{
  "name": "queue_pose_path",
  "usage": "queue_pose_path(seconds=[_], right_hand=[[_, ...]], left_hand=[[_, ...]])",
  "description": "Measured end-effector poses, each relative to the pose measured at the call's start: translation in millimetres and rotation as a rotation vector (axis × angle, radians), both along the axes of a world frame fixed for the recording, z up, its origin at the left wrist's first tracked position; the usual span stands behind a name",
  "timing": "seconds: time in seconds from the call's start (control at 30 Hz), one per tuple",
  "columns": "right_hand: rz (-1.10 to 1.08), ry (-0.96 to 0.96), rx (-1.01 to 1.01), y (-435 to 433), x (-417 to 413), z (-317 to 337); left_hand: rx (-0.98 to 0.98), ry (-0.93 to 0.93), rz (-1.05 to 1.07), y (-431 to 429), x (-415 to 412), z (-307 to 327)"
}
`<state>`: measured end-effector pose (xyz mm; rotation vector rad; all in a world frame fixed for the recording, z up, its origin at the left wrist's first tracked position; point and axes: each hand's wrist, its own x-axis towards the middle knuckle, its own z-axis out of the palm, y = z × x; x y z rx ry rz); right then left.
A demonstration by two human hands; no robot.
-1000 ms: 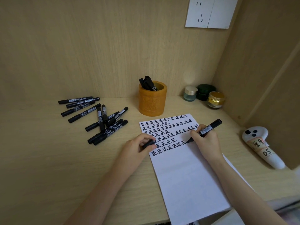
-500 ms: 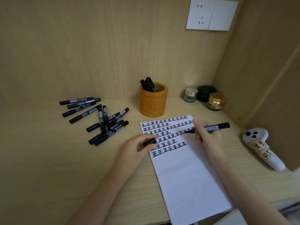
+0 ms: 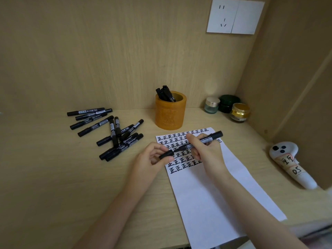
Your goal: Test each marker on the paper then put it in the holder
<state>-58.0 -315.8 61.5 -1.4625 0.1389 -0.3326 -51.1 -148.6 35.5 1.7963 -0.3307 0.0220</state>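
My right hand [image 3: 206,150] grips a black marker [image 3: 208,140] held level above the paper [image 3: 215,194], its tip pointing left. My left hand [image 3: 152,159] pinches the marker's black cap [image 3: 166,155] just left of that tip; whether tip and cap touch is unclear. The white sheet carries several rows of black test marks at its top. Behind it stands an orange holder [image 3: 170,114] with several black markers [image 3: 166,93] inside. A heap of several capped black markers [image 3: 111,130] lies on the desk to the left.
Three small jars [image 3: 227,106] sit in the back right corner. A white controller [image 3: 291,164] with handwritten labels lies at the right, against the side panel. A white wall socket [image 3: 235,16] is mounted above. The desk's front edge is near the sheet's bottom.
My right hand lifted the marker off the paper, turned it level and brought it left toward the cap. My left hand rose slightly with the cap.
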Motion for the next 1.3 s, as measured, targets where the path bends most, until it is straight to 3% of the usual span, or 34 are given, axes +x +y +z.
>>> queue_pose_path(seconds=[0.27, 0.7, 1.0, 1.07, 1.13, 1.3], right_hand=[[0.081, -0.019, -0.078, 16.2, 2.7, -3.5], [0.098, -0.048, -0.015, 29.0, 10.8, -5.4], [0.090, 0.069, -0.044, 15.2, 5.3, 5.7], [-0.036, 0.065, -0.146, 3.9, 5.5, 4.5], [-0.124, -0.010, -0.394, -6.8, 3.9, 2.6], [0.094, -0.247, -0.877, -9.7, 0.7, -1.8]], left_hand=[[-0.104, 0.006, -0.020, -1.6, -0.9, 1.7], [-0.242, -0.018, -0.027, -1.9, -2.6, 1.4], [-0.213, -0.036, 0.002, -0.3, -3.1, 4.3], [-0.184, -0.039, 0.027, 1.7, -3.2, 5.1], [-0.161, -0.043, 0.052, 2.1, -3.7, 6.5], [-0.159, -0.067, 0.109, 1.0, -2.9, 7.7]])
